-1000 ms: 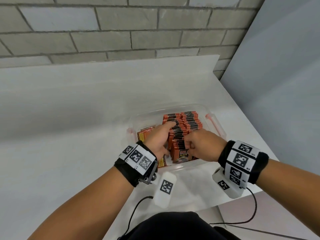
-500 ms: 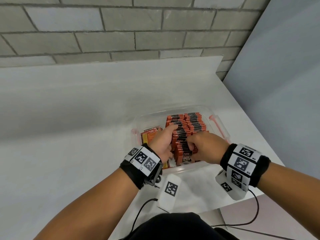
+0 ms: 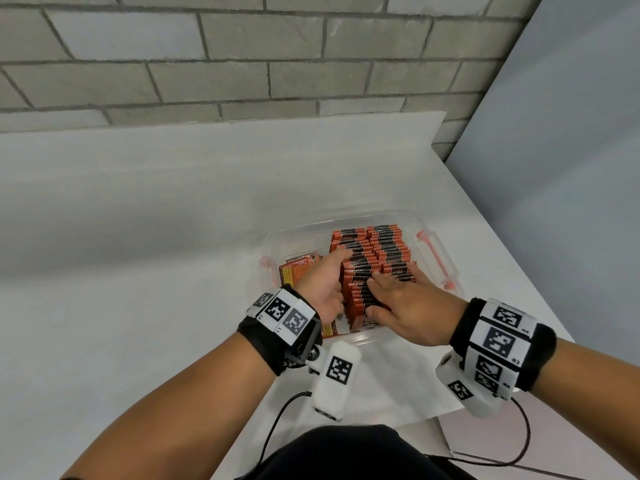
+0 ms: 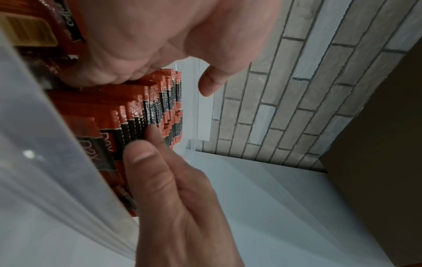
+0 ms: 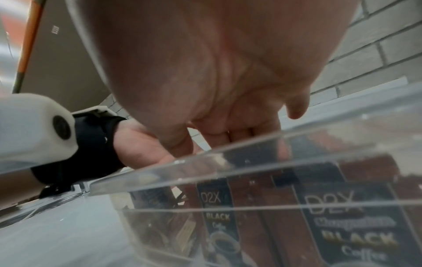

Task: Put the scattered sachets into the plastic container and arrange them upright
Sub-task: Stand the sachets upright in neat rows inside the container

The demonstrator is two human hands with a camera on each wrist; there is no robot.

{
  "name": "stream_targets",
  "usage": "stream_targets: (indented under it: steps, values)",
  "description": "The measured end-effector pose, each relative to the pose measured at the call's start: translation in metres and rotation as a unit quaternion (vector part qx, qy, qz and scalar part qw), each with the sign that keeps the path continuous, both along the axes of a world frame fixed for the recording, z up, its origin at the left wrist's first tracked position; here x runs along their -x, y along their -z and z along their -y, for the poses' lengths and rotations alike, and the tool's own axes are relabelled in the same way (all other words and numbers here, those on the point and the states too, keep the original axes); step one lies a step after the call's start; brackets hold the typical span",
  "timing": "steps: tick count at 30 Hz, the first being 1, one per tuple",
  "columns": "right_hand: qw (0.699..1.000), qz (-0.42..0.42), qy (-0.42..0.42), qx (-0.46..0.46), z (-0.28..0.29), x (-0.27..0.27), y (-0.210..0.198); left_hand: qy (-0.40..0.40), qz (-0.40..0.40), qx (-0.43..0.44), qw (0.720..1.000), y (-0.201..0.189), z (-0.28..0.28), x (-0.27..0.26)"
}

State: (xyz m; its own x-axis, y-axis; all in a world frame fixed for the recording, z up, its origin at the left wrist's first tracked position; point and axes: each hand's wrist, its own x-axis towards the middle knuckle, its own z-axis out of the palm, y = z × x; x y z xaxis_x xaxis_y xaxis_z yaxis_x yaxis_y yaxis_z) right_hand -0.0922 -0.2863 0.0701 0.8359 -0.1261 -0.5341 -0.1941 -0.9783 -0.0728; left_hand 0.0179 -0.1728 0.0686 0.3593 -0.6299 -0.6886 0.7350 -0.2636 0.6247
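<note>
1. plastic container (image 3: 440, 252): clear, rectangular, rounded corners, see-through walls, pale red clip handles on the short ends; sits on the white matte desk (image 3: 138, 237) near its right front corner.
2. sachets (image 3: 381, 251): thin flat foil packs, orange-red with black bands and crimped serrated top edges, packed upright in two tight rows filling the middle and right of the container; "d2x black coffee" print reads through the front wall in the right wrist view.
3. a few loose sachets (image 3: 299, 270) with yellow panels lie flat or tilted in the left part of the container, beside the upright rows.
4. left hand (image 3: 323, 284): inside the container at the left flank of the near row, fingers fairly straight along the pack edges, thumb apart; pressing, not clasping anything.
5. right hand (image 3: 408, 303): palm down over the near end of the rows, fingers spread flat and touching the pack tops; holding nothing.
6. left wrist view: right hand fingertips (image 4: 139, 153) rest on the crimped tops, left thumb sticks out over the row.
7. both wrists wear black bands with white square-marker tags; white camera pods hang under them with black cables.
8. grey brick wall (image 3: 242, 53) behind the desk, plain grey panel on the right.
</note>
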Motion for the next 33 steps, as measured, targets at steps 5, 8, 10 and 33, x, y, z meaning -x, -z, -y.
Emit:
stream_targets:
  steps: [5, 8, 10, 33]
  values:
    - [1.000, 0.008, 0.008, -0.011, 0.000, -0.004, 0.003, 0.005, -0.020, -0.002, 1.000, 0.002, 0.002, -0.002]
    - [1.000, 0.012, 0.007, -0.022, 0.001, -0.004, 0.005, 0.001, -0.028, -0.007, 1.000, 0.004, 0.003, -0.002]
    - [0.999, 0.035, 0.010, -0.027, 0.002, -0.004, 0.004, -0.001, -0.027, -0.007, 1.000, 0.004, 0.003, -0.002]
    - [0.999, 0.046, 0.021, -0.001, 0.007, -0.021, 0.003, -0.001, -0.033, -0.002, 0.999, 0.009, 0.002, -0.004]
